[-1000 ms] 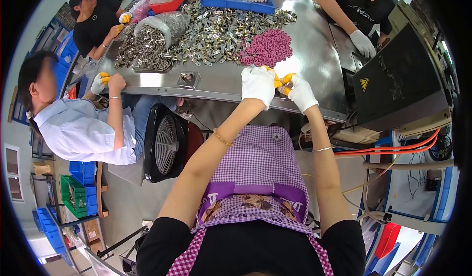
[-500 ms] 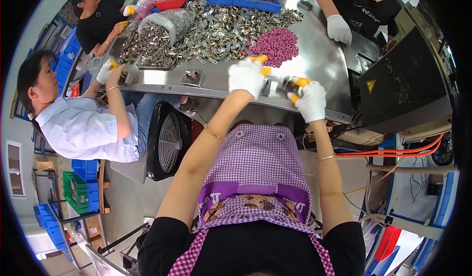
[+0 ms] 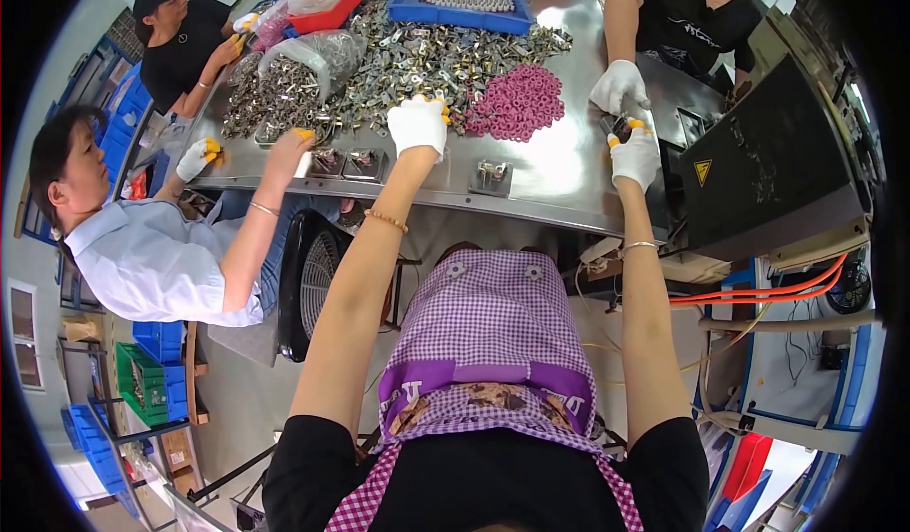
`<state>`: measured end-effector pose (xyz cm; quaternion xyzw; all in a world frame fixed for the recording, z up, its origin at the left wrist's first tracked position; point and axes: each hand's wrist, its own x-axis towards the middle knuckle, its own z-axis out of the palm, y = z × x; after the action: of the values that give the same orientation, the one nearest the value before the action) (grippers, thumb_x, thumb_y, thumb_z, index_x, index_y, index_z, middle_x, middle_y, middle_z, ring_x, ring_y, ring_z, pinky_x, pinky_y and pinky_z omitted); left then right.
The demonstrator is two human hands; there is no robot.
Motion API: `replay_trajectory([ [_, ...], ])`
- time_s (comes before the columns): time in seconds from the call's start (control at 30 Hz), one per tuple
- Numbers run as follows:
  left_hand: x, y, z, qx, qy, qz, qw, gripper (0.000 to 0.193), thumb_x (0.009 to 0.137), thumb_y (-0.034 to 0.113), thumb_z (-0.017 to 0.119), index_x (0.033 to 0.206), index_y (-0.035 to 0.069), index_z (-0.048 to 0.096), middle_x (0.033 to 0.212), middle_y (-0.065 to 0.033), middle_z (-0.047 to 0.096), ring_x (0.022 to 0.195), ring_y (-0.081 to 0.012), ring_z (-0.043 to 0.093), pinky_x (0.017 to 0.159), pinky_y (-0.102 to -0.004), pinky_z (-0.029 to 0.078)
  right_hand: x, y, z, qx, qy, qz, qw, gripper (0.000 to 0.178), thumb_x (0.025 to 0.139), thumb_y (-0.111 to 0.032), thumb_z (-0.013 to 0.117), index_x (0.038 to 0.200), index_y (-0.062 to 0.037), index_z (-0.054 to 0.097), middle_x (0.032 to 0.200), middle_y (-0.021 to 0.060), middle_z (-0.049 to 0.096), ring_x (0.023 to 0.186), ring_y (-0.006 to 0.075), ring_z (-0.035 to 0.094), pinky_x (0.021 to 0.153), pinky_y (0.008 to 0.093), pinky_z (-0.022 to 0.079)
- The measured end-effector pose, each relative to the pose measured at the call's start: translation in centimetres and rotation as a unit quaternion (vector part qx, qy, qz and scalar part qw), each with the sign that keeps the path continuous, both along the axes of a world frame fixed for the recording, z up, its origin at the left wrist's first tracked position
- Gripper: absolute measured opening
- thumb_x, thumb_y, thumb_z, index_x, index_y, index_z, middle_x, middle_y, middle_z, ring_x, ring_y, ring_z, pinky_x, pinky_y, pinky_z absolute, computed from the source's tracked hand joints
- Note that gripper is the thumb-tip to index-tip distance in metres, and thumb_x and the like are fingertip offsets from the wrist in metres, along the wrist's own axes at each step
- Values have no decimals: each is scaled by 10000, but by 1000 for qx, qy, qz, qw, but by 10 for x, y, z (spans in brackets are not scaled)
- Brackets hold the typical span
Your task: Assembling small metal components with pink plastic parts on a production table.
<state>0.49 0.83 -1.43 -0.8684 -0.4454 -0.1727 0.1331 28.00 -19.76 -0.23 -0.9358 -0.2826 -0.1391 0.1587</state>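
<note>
My left hand (image 3: pixel 417 126), in a white glove with yellow fingertips, is at the near edge of a pile of small metal parts (image 3: pixel 389 67). Its fingers are curled, and whatever they hold is hidden. My right hand (image 3: pixel 635 158), gloved alike, grips a small metal block (image 3: pixel 621 133) at the table's right side. A co-worker's white-gloved hand (image 3: pixel 621 87) is right beside that block; whether it touches is unclear. Between my hands, a similar small metal block (image 3: pixel 490 177) sits near the table's front edge. Pink rings (image 3: pixel 517 102) lie heaped beyond it.
A blue tray (image 3: pixel 403 7) of pale parts and a red tray (image 3: pixel 332 18) stand at the back. Two more blocks (image 3: pixel 362 163) sit by the left co-worker's hand (image 3: pixel 287 155). A dark machine box (image 3: pixel 773 157) rises at the right, and a black fan (image 3: pixel 313 285) stands below.
My right hand has moved right and away from me with the metal block, toward the co-worker's hand. My left hand has shifted left from beside the pink rings to the metal parts.
</note>
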Motion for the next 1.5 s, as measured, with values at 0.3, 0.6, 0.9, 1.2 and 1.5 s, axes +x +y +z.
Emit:
replay_trajectory([
  [0.3,-8,-7,5,-55,-56,14,997,174,835,228,561,949,177,682,896,-129,673,691,-319,652,664,-417,475,14,3,-4,-20,-25,1,999,394,821,-349,673,1153,-142,628,1024,88,636,847,275,652,754,382,524],
  [0.6,-21,-51,-13,-204,-290,-88,931,276,875,174,539,1110,77,645,1035,-184,632,802,-298,651,699,-414,526,3,22,-41,71,11,161,984,365,862,-287,612,1178,-107,647,1043,119,648,845,313,642,762,402,512],
  [0.9,2,-104,-40,-281,-404,-53,869,296,851,86,515,1113,63,651,1010,-160,630,796,-277,613,726,-378,506,-72,42,0,-18,67,160,985,255,846,-273,622,1037,-141,728,1045,110,643,850,330,633,805,396,515],
  [1.2,-21,-106,-44,-161,-341,-2,926,274,837,219,629,1078,101,680,1017,-105,649,756,-268,610,688,-380,489,-77,8,-8,52,143,102,983,248,820,-290,648,953,-98,733,970,95,650,794,289,620,764,367,505],
  [1.5,-29,-104,-68,-33,-275,-45,960,299,791,241,674,1062,118,698,990,-79,659,708,-265,607,665,-365,487,-121,-9,-19,182,83,347,916,207,817,-183,682,904,5,698,912,112,685,755,262,636,732,331,513],
])
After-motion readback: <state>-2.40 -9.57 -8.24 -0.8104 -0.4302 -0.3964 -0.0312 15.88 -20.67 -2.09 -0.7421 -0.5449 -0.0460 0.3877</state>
